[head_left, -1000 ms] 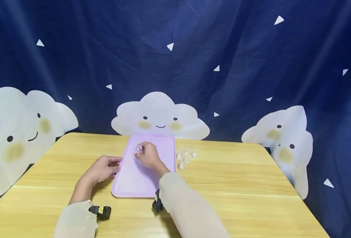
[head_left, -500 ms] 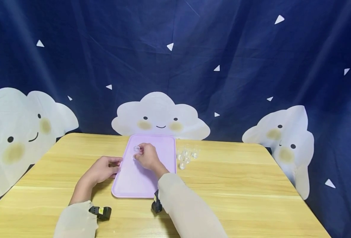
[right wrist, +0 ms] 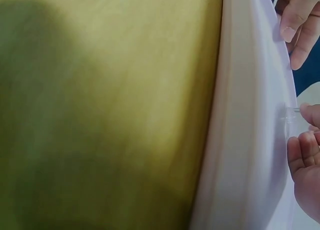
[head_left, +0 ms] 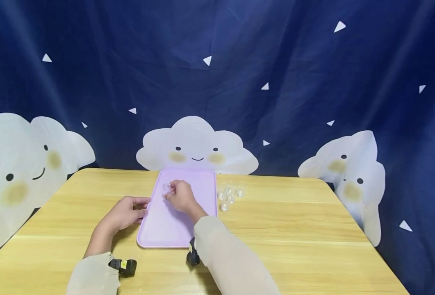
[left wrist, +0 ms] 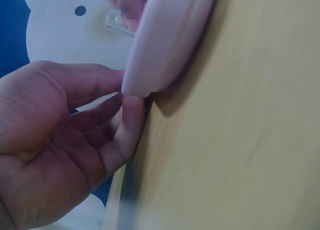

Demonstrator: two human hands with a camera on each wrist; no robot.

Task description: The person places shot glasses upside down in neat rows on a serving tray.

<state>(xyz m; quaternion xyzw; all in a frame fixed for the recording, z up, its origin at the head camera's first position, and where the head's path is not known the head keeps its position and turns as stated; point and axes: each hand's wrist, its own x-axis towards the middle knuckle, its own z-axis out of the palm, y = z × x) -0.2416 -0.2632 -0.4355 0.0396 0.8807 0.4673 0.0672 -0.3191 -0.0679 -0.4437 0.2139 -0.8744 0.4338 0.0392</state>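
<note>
My right hand [head_left: 182, 196] holds a small clear shot glass [head_left: 166, 187] over the upper left part of a lilac tray [head_left: 165, 233]. Thumb and fingertips pinch the glass from its right side. The same glass [left wrist: 114, 21] shows partly past the tray rim in the left wrist view. Whether its base touches the tray cannot be told. My left hand [head_left: 124, 211] is at the tray's left edge; the left wrist view has the rim between the fingers of this hand [left wrist: 65, 125]. Several similar shot glasses [head_left: 227, 194] stand close together just right of the tray.
The tray lies on a light wood table [head_left: 294, 233], reaching its far edge. Behind hangs a dark blue curtain [head_left: 276, 49] with cloud faces and white triangles. Both forearms wear pale sleeves [head_left: 232, 254] with a small black camera [head_left: 125, 267] at each wrist.
My right hand has shifted slightly left over the tray with the shot glass. The left hand keeps its place at the tray edge. The head view has tilted a little.
</note>
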